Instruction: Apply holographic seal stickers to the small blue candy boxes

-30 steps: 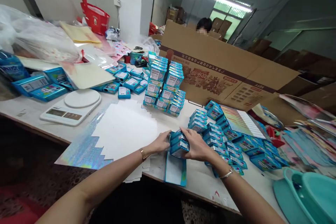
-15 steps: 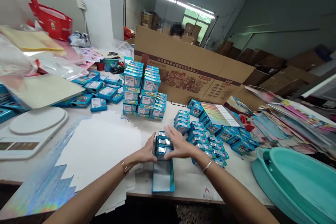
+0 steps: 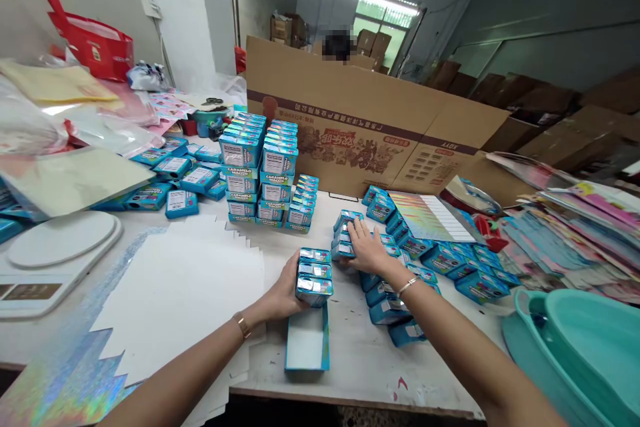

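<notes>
My left hand (image 3: 284,290) is closed against the left side of three small blue boxes (image 3: 314,272). These boxes stand in a row at the far end of a blue carton tray (image 3: 306,340), whose near part shows a bare white inside. Over to the right, my right hand (image 3: 369,248) lies over another row of blue boxes (image 3: 343,235), touching them with its fingers stretched out and slightly apart. Its palm side is hidden.
Stacked blue cartons (image 3: 243,173) stand at the back before a cardboard sheet (image 3: 350,100). White sheets (image 3: 185,293) and a scale (image 3: 55,267) lie left. More blue boxes (image 3: 387,310) and turquoise basins (image 3: 590,347) are right. A person's head shows behind the cardboard.
My right hand has left the three boxes in the tray and moved right and away from me, onto another row. My left hand has stayed at the tray. The view has shifted slightly.
</notes>
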`<state>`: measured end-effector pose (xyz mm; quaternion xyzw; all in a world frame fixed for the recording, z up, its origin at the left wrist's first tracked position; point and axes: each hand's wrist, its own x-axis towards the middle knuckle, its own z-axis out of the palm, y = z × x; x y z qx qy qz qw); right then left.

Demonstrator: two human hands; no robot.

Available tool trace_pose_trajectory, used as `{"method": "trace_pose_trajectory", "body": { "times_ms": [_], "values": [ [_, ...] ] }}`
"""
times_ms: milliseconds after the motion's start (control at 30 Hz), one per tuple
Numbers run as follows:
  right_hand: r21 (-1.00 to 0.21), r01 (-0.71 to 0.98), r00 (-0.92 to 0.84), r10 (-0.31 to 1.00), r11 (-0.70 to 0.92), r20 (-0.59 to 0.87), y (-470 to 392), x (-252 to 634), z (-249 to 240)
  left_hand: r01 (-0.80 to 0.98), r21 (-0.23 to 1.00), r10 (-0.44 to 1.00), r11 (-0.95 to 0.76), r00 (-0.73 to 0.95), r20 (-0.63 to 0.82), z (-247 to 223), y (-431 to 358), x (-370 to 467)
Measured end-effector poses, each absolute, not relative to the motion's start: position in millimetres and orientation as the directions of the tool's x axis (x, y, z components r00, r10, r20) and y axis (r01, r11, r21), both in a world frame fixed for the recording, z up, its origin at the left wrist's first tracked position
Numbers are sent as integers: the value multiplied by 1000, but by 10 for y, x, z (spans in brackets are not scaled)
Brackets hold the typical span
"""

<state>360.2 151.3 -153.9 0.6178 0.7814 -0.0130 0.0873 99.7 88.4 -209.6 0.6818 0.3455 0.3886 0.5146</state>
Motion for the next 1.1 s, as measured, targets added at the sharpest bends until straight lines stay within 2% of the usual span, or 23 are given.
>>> {"method": "trace_pose_trajectory", "body": {
  "times_ms": [133, 333, 467, 567, 700, 800, 867, 967, 1100],
  "values": [
    [80, 954, -277, 954, 287, -116, 1519, 3616, -1472, 58, 976, 864, -210, 478, 158, -2192, 865, 1027],
    [48, 947, -313, 946, 318, -87, 1657, 3595, -1343, 125, 987, 959, 96, 254, -125, -2419, 464, 1058],
    [16, 932, -362, 932, 362, -12, 1230, 3658, -1059, 51, 987, 960, 152, 230, -160, -2598, 114, 991],
    [-145, 892, -417, 903, 429, 104, 712, 3671, -746, -4, 991, 962, 132, 243, -127, -2663, -32, 965],
    [-418, 758, -579, 811, 500, -80, 165, 3422, -571, -27, 994, 959, 102, 269, -91, -2701, -50, 988],
    [-516, 711, -637, 747, 477, -187, 33, 3112, -701, -48, 993, 956, 108, 278, -90, -2734, -2, 1004],
    [-485, 729, -632, 748, 483, -204, 51, 2935, -831, -84, 990, 950, 111, 302, -81, -2752, 27, 994],
    [-358, 791, -576, 801, 496, -163, 112, 2760, -1009, -143, 984, 935, 105, 350, -49, -2754, 45, 948],
    [-259, 818, -553, 826, 513, -109, 118, 2627, -1194, -124, 991, 929, 58, 370, -8, -2713, 32, 876]
  ]
}}
